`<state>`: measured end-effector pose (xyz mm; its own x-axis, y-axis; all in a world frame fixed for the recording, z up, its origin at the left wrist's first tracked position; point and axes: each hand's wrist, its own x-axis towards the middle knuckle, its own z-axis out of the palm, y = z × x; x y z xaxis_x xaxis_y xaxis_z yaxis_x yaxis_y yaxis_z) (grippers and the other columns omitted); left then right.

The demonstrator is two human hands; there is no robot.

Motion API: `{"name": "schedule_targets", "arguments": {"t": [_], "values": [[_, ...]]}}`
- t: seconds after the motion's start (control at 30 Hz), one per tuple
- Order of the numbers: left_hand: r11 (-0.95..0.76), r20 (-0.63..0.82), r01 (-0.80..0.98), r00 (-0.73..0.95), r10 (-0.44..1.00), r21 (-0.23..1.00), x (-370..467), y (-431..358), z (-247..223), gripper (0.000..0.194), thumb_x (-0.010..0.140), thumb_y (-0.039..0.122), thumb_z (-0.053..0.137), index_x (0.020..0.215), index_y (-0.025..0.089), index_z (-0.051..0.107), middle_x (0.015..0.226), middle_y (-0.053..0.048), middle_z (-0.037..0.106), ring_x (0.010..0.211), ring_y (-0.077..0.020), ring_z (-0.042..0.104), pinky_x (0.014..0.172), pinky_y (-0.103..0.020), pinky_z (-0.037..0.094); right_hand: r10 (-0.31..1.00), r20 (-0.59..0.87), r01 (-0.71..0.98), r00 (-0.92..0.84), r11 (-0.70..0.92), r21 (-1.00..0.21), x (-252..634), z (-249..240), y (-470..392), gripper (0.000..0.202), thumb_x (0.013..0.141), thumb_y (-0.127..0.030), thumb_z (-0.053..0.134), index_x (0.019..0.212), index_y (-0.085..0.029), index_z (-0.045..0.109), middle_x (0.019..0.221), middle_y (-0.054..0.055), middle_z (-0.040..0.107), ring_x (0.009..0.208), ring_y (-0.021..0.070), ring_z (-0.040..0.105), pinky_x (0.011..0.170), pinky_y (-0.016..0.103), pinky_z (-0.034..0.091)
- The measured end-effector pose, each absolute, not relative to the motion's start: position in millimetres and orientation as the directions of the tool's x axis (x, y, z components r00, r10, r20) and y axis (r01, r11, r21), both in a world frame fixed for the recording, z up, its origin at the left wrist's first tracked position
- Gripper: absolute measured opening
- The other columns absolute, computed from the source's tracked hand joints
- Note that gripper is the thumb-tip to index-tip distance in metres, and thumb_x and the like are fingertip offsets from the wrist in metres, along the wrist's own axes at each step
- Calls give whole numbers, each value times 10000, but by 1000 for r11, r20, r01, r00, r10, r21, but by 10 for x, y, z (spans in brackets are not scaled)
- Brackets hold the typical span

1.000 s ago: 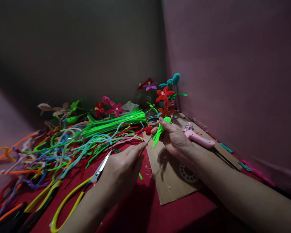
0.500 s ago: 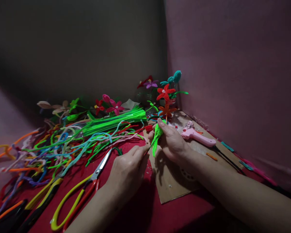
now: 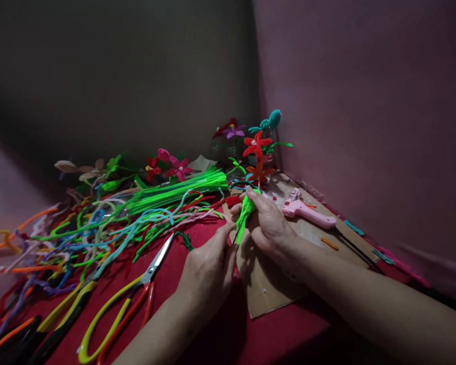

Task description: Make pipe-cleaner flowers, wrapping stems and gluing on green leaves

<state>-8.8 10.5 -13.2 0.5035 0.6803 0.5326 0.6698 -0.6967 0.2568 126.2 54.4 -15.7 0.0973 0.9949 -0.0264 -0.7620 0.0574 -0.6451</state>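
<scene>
Between the thumb and fingers of my right hand (image 3: 270,223) is a bright green pipe-cleaner piece (image 3: 246,215), its loose ends hanging downward. My left hand (image 3: 207,266) is closed just below and left of it, pinching a thin dark wire-like stick (image 3: 235,236) that reaches up to the green ends. The fingertips of the left hand are partly hidden, and I cannot tell where the stick ends. Under both hands lie a piece of cardboard (image 3: 266,301) and a red tabletop (image 3: 209,329).
Scissors (image 3: 150,274) with yellow and red handles lie at left, beside yellow-and-black pliers (image 3: 76,306). Loose coloured pipe cleaners (image 3: 133,225) and a green bundle (image 3: 178,187) spread behind. A pink glue gun (image 3: 307,213) rests on the right. Pipe-cleaner flowers (image 3: 257,144) stand near the walls.
My left fingers have shifted slightly upward, nearer the green ends. My right hand keeps its hold on the green piece. The whole view has drifted slightly.
</scene>
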Motion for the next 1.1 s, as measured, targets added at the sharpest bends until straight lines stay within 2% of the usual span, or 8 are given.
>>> {"name": "schedule_targets", "arguments": {"t": [0.2, 0.3, 0.43, 0.53, 0.7, 0.9, 1.0, 1.1], "values": [[-645, 471, 659, 460, 753, 387, -52, 121, -169, 365, 867, 206, 431, 1224, 138, 463, 559, 52, 513, 432, -91, 461, 465, -202, 399, 994, -60, -787, 95, 38, -616, 1257, -159, 561, 270, 712, -399, 680, 653, -179, 534, 510, -40, 554, 474, 98, 507, 540, 244, 406], [-522, 340, 576, 400, 851, 629, -40, 116, -126, 359, 826, 210, 500, 1182, 173, 494, 577, 57, 497, 481, -87, 467, 468, -188, 383, 996, -57, -763, 63, 11, -646, 1268, -162, 560, 282, 733, -436, 649, 676, -183, 537, 502, -35, 555, 454, 102, 498, 513, 246, 394], [-89, -6, 266, 339, 941, 960, -7, 106, -23, 321, 780, 297, 587, 1070, 183, 511, 511, 88, 462, 383, -64, 417, 370, -162, 329, 995, 22, -731, 94, 84, -677, 1278, -162, 550, 317, 735, -485, 631, 689, -186, 538, 499, -38, 549, 435, 101, 479, 469, 239, 364], [174, -184, 62, 400, 898, 983, 19, 118, -5, 300, 769, 321, 607, 1014, 178, 511, 462, 94, 468, 297, -58, 383, 304, -159, 316, 996, 43, -728, 77, 85, -680, 1276, -161, 543, 341, 759, -517, 593, 688, -191, 526, 491, -36, 543, 439, 105, 476, 455, 238, 356], [307, -231, -117, 427, 874, 945, 46, 155, -78, 248, 760, 301, 634, 945, 158, 553, 527, 63, 511, 329, -44, 406, 309, -157, 366, 999, 21, -750, 42, 45, -660, 1262, -190, 543, 366, 772, -555, 564, 711, -199, 509, 498, -39, 538, 394, 95, 438, 419, 237, 353], [137, -147, 53, 317, 937, 989, 89, 119, -98, 282, 796, 329, 589, 1021, 160, 586, 564, 46, 544, 359, -45, 408, 327, -155, 334, 997, 32, -752, 75, 78, -654, 1245, -225, 554, 397, 753, -578, 581, 701, -192, 505, 499, -33, 533, 421, 98, 459, 422, 231, 360], [-130, 61, 252, 266, 962, 959, 91, 107, -114, 216, 828, 275, 539, 1001, 172, 618, 741, 1, 645, 484, -68, 527, 440, -176, 432, 996, 18, -762, 84, 75, -643, 1242, -213, 553, 395, 737, -567, 607, 686, -187, 510, 483, -32, 527, 432, 105, 468, 420, 230, 347], [-445, 337, 425, 307, 890, 789, 63, 115, -163, 202, 842, 191, 507, 1009, 184, 620, 852, -16, 677, 720, -114, 625, 673, -221, 506, 999, 0, -797, 48, 38, -603, 1242, -193, 552, 380, 712, -540, 648, 682, -184, 516, 474, -36, 520, 437, 105, 473, 434, 234, 358]]}}
